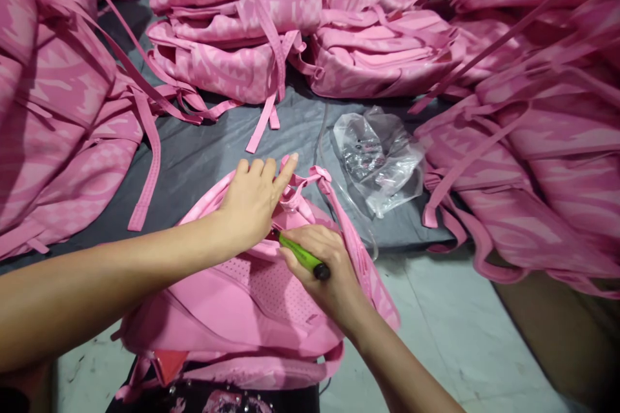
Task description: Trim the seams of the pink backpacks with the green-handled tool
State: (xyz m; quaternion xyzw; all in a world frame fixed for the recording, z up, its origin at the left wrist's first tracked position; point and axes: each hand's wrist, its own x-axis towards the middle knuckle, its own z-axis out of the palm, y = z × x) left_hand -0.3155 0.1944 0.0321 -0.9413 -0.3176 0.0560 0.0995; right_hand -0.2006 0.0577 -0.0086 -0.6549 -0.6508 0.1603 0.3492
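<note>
Backpack [203, 316], pink and tilted, is lying near the middle of the scene, its far end reaching the near edge of the dark-covered table [300, 119] and its near end hanging over the person's lap. The right hand [329, 246] is gripping a green tool with a black end [301, 254], its far tip pointing into the folds just beside the left hand [249, 203]. The left hand is bearing on the bag's far left part with one digit extending toward the far right; whether it is pinching fabric, I cannot tell. That closeness is carrying the main risk: if the tip is sharp, which its hidden end is not showing, a slip could be nicking the left hand or snagging the cloth. The soft body is offering little firm backing, so the bag could be sagging toward the lap and skewing the tool's angle. The loose strap [356, 232] is running just right of the right wrist, where it could be catching, while a clear plastic bag [380, 158] is sitting farther right, well apart from the tip.
</note>
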